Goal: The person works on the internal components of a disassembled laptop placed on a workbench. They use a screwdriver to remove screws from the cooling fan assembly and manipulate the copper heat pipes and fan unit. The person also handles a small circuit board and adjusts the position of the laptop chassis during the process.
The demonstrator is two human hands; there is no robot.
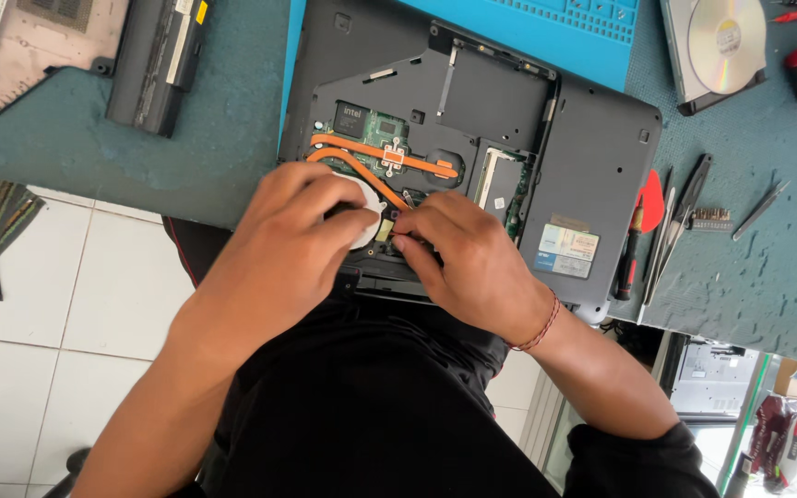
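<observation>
Lying bottom-up on the teal bench [232, 138], the dark grey laptop [472, 138] has its cover off, so that the green board [382, 129] and two copper heat pipes [371, 152] show. Both hands work at its near edge. The left hand [292, 244] lies over the round white cooling fan [368, 214], fingers [348, 221] curled down around it and touching it — whether they truly grip it cannot be told. The right hand [472, 263], a red cord bracelet [541, 325] at its wrist, has its fingertips [408, 242] pinched together at a small part just beside the fan; the part itself is too small to make out. A blue mat [583, 32] lies under the laptop's far side. To the right lie a red-handled screwdriver [631, 263], tweezers [760, 208] and an optical drive with a disc [717, 46] — all well apart from the hands. A black battery pack [154, 60] rests at the far left.
</observation>
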